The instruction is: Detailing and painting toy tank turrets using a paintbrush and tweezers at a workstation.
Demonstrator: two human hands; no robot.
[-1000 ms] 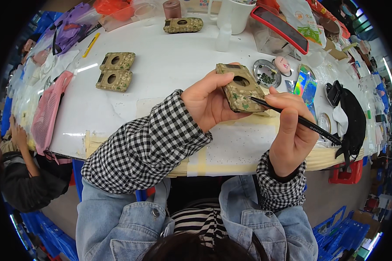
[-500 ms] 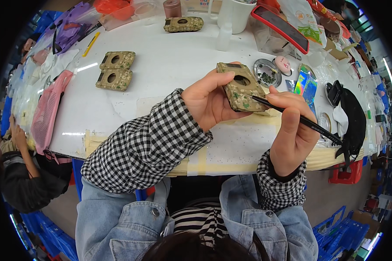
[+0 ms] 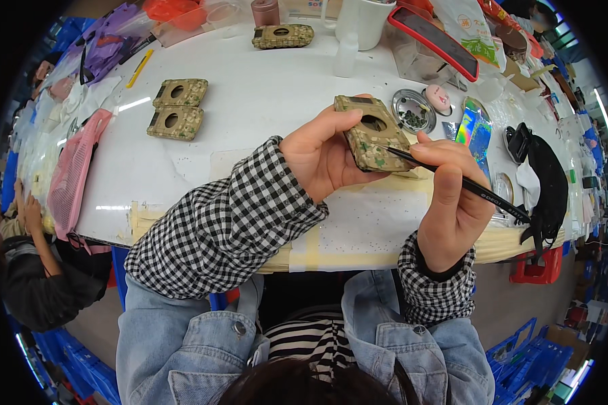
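Note:
My left hand (image 3: 315, 154) is closed round a camouflage-painted model tank hull (image 3: 373, 145), thumb on its upper edge. The hull is tilted, its top with a round opening facing up. In my right hand (image 3: 452, 209), black pointed tweezers (image 3: 495, 197) are pinched like a pen, and their tip is at the hull's top, below the opening. Whether a small part sits in the tip is too small to tell. Beyond my right hand, a round metal dish (image 3: 397, 111) holds small dark green pieces.
Two camouflage hulls (image 3: 176, 108) lie side by side on the left, another hull (image 3: 283, 36) at the back. A red-cased phone (image 3: 432, 42), a white mug (image 3: 365, 23) and a black pouch (image 3: 547, 172) surround the right side. A pink mesh bag (image 3: 78, 175) lies left, near another person's arm (image 3: 44, 246).
The tweezers' tip has shifted slightly to the left across the hull's top. My left hand keeps its hold on the hull, almost unmoved.

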